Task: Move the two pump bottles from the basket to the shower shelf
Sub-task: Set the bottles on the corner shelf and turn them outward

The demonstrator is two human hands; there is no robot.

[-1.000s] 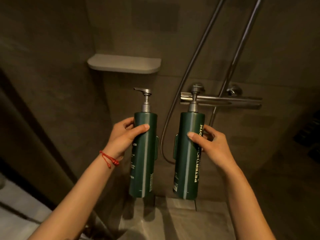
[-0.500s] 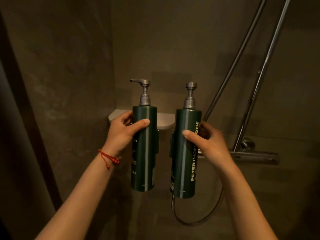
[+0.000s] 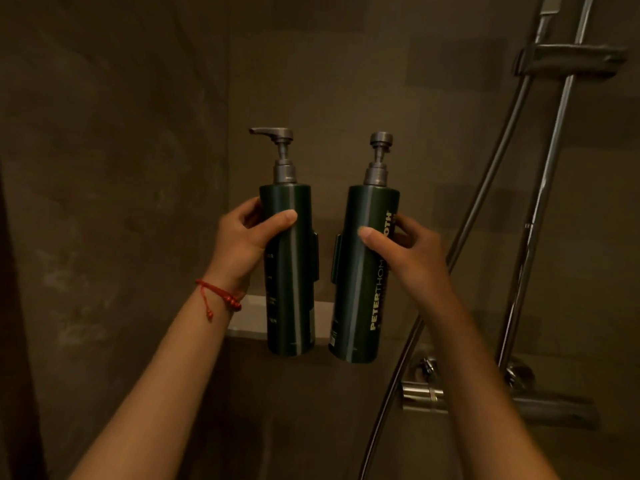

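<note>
Left grip: closed around left pump bottle, upright. Right grip: closed around right pump bottle, upright. Shower shelf: below-behind both.

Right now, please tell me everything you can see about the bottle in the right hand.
The right bottle is a tall, dark green, glossy cylinder with a grey pump top, its nozzle not visible from here. White lettering runs up its side. It is held upright in the air by the right hand, thumb in front, in front of the pale shower shelf.
</note>
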